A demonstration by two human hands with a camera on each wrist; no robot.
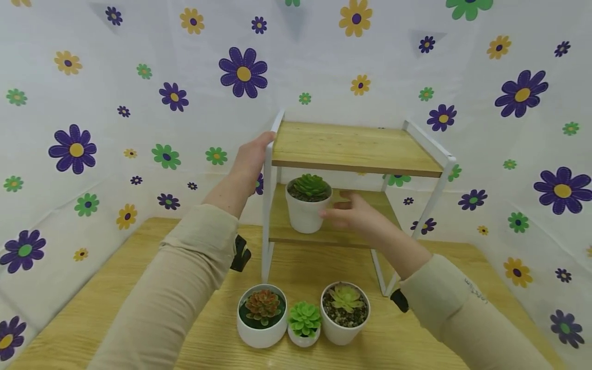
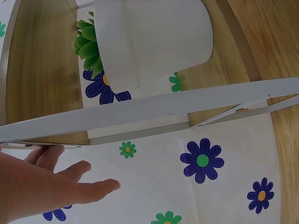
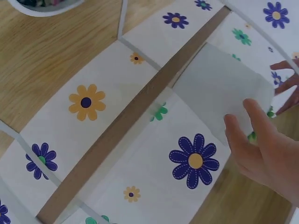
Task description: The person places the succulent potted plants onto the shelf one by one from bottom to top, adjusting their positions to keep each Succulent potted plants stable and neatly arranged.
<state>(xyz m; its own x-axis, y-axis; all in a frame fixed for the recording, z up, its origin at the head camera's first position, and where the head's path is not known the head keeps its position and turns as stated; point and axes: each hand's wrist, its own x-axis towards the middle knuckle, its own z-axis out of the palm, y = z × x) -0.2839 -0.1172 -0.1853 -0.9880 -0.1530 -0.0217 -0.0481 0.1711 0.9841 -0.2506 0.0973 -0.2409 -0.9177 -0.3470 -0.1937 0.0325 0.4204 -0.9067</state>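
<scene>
A white pot with a green succulent (image 1: 307,213) stands on the lower wooden shelf (image 1: 291,236) of a white-framed rack, toward its left side. My right hand (image 1: 353,213) is at the pot's right side, fingers extended; in the right wrist view the fingertips (image 3: 228,120) lie at the white pot (image 3: 224,93). My left hand (image 1: 253,154) rests against the rack's upper left frame bar. The left wrist view shows that hand (image 2: 51,184) beside the grey-white bar (image 2: 140,109), its fingers loosely extended and partly behind the frame.
In front of the rack on the wooden table (image 1: 213,329) stand three white pots: one with a reddish succulent (image 1: 262,329), a small one with a bright green plant (image 1: 303,321), and one with a pale green plant (image 1: 344,313). Behind hangs a flower-patterned cloth (image 1: 305,56).
</scene>
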